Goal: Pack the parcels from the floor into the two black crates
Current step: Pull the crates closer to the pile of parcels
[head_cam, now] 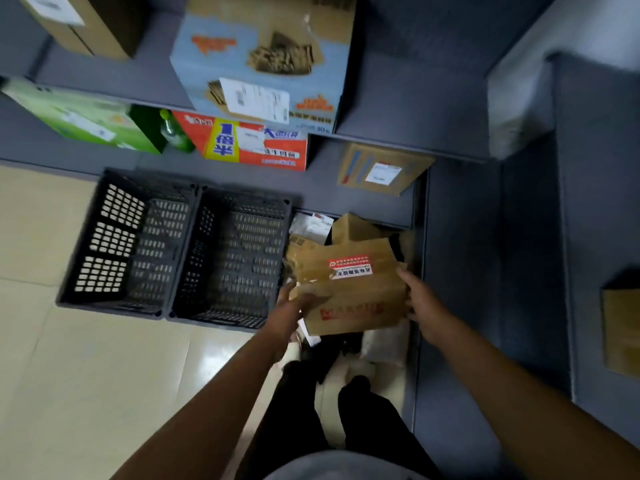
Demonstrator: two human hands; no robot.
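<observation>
Just right of the two crates, above the parcel heap on the floor, I hold a brown cardboard parcel point(349, 289) with red and white stickers between both hands. My left hand point(294, 306) grips its left end, fingers curled over the edge; my right hand point(420, 303) presses flat against its right side. More parcels point(322, 233) lie piled beneath and behind it, against the grey shelving point(457, 237). Both black crates sit side by side on the tiled floor point(52, 358), the left crate point(128, 244) touching the right crate point(235, 258), with no parcels visible inside them. Printed cartons point(256, 143) stand on the shelves behind.
</observation>
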